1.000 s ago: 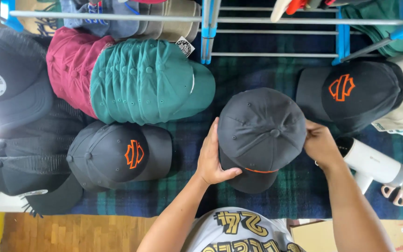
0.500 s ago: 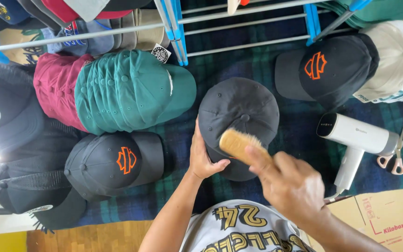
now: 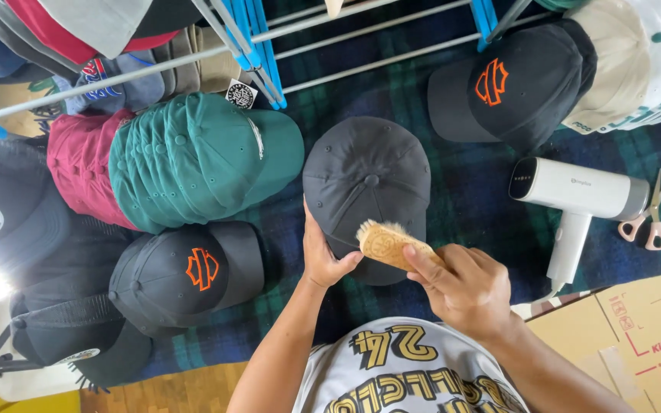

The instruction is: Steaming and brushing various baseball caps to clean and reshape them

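Change: since half a second ago the right hand (image 3: 470, 291) is drawing the wooden brush with pale bristles (image 3: 386, 243) lower and closer to the body, so the bristles are now meeting the dark grey cap's lower edge rather than its crown; a second ago that hand was bare at the cap's side.
Left of frame: a stack of green cotton caps (image 3: 193, 157) is lying beside a maroon cap (image 3: 78, 164), with a black cap bearing an orange emblem (image 3: 185, 271) below.
Left hand: the left hand (image 3: 321, 256) is clamping the cap's left rim, thumb over the brim.
Centre: the dark grey six-panel cap (image 3: 365, 180) is sitting on the blue-green plaid blanket (image 3: 460, 206).
Right hand: fingers are closing around the brush handle.
Right of frame: a white handheld steamer (image 3: 575, 191) and scissors (image 3: 649, 218) are lying apart.
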